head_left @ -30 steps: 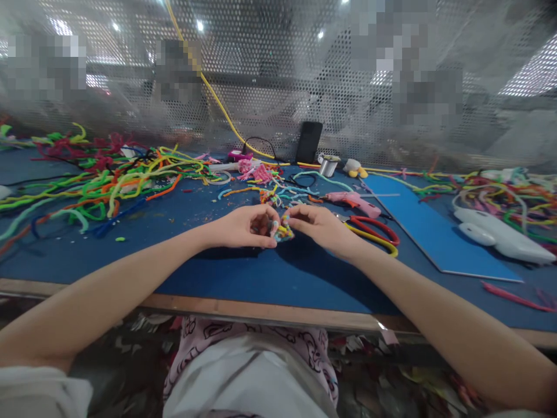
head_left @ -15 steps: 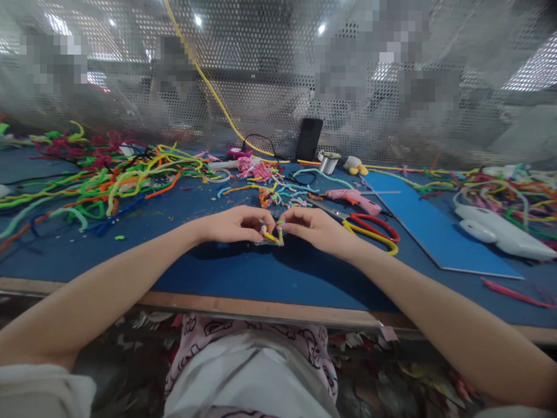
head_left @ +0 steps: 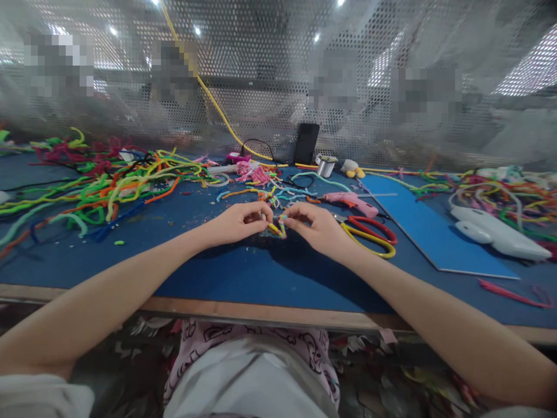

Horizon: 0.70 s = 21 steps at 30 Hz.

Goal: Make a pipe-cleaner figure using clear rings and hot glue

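Note:
A small multicoloured piece (head_left: 277,230), yellow, green and pale blue, is held between my two hands above the blue table (head_left: 209,270). Its exact shape is too small to make out. My left hand (head_left: 246,222) pinches its left side between thumb and fingers. On the right side, the thumb and forefinger of my right hand (head_left: 311,223) close on the piece near its upper end. Just beyond my fingers lie short colourful fuzzy strands (head_left: 272,196). Scissors with red and yellow handles (head_left: 372,232) rest right of my right hand.
Long fuzzy strands (head_left: 143,180) are heaped at left, more at far right. A pink glue gun (head_left: 352,202), wire spool (head_left: 325,166) and upright phone (head_left: 306,143) stand or lie behind. At right are a blue board (head_left: 435,232) and white glue gun (head_left: 500,232).
The view has shifted slightly. My left fingers have moved a little on the piece, and more of its yellow part shows. Both hands remain on it.

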Tool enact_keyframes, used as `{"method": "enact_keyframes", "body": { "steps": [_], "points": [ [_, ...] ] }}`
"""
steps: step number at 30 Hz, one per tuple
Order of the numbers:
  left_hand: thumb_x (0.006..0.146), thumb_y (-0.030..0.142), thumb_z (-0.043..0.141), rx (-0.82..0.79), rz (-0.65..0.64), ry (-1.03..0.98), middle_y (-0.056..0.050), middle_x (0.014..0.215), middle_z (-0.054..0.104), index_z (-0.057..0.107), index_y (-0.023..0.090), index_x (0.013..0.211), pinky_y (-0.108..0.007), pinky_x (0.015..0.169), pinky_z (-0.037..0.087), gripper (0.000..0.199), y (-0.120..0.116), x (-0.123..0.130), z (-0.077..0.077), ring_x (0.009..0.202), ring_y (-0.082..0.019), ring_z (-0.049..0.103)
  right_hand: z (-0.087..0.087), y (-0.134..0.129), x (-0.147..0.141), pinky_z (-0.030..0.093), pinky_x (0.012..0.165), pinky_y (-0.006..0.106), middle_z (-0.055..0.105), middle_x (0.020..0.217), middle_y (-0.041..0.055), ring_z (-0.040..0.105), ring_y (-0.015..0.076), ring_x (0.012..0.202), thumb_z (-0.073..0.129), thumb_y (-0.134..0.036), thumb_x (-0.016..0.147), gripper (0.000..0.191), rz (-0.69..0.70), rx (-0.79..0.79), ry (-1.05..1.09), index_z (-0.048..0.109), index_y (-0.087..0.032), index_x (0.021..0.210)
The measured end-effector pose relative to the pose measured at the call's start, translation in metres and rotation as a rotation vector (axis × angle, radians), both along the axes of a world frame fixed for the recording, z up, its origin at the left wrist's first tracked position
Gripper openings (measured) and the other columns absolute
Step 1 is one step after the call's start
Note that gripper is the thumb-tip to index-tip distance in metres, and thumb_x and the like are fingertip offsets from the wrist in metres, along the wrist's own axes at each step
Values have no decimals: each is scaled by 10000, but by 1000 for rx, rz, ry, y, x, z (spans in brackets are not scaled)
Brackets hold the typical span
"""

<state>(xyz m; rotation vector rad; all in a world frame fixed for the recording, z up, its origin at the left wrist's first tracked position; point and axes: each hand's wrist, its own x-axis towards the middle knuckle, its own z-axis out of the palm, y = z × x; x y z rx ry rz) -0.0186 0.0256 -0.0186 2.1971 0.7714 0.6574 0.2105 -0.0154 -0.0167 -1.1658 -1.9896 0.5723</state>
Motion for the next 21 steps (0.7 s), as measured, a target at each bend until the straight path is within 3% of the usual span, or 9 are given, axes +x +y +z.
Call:
{"method": "enact_keyframes", "body": {
  "steps": [6,9,11,15,21],
  "points": [
    [828,355,656,11,59,-78,9,836,569,613,181,964,-246,669,439,226,5,2,-6,724,-119,527,-2,-1,-1,474,748,311,708,889,51,616,176,811,610,-270,907,106,9,163,-70,681,-194,887],
    [785,342,707,-146,120,-168,-42,1028,623,582,177,1076,-302,809,513,358,1,6,-7,909,-160,616,-2,-3,-2,486,800,340,708,907,58,629,195,851,605,-256,912,87,11,228,-49,671,-205,886],
    [800,343,688,-352,109,-237,-70,1079,651,577,169,1114,-339,867,531,376,-4,10,-6,972,-180,650,0,-5,-2,488,840,366,709,927,67,637,212,894,599,-249,916,82,11,268,-40,666,-211,890],
    [823,324,647,-706,38,-375,-57,945,697,575,157,1067,-335,773,566,304,-14,19,-4,800,-171,711,3,-8,-3,492,840,369,700,933,70,637,213,892,575,-246,938,94,8,319,-33,654,-214,899],
    [819,216,598,-724,87,-406,-38,762,693,596,131,906,-274,667,561,122,-16,20,-4,650,-132,680,1,-7,-3,486,820,345,701,913,56,636,192,852,622,-250,927,58,93,380,-49,657,-207,946]
  ]
}}
